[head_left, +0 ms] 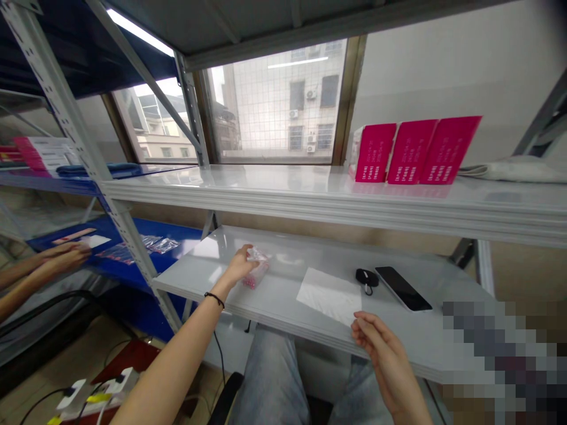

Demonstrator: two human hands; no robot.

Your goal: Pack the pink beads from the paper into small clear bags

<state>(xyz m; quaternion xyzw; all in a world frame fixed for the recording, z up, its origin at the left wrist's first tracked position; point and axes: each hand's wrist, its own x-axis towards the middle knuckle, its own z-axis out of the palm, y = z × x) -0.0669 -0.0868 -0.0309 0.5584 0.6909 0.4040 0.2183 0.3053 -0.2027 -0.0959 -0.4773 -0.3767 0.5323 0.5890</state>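
Well, my left hand [237, 265], with a black cord bracelet [215, 298] at the wrist, was closed over the top of a small clear plastic bag [256, 267], pinching it on the lower white shelf [283, 307]. The bag sat near that shelf's front edge, towards its left end, with small pink items [252, 278] bunched in its lower part. As I judged it, the step in hand was taking hold of this bag, and a firm pinch looked to be what any next move called for, since the thin plastic was crumpled and slick. Its long axis ran slantwise across my view, from the crinkled top under my fingers at upper right down to the pink end at lower left, which pointed towards me. My right hand [378, 348] was open and empty, its fingers loosely curled at the shelf's front edge, just beside a white sheet [328, 295]. Beyond that sheet lay a black phone [403, 288] and a small black pouch with a loop [366, 278]. On the shelf above stood 3 magenta boxes [419, 150]. Off to the left, the 2 hands of a co-worker [62, 258] reached over a blue shelf [181, 233] bearing clear bags [159, 244].
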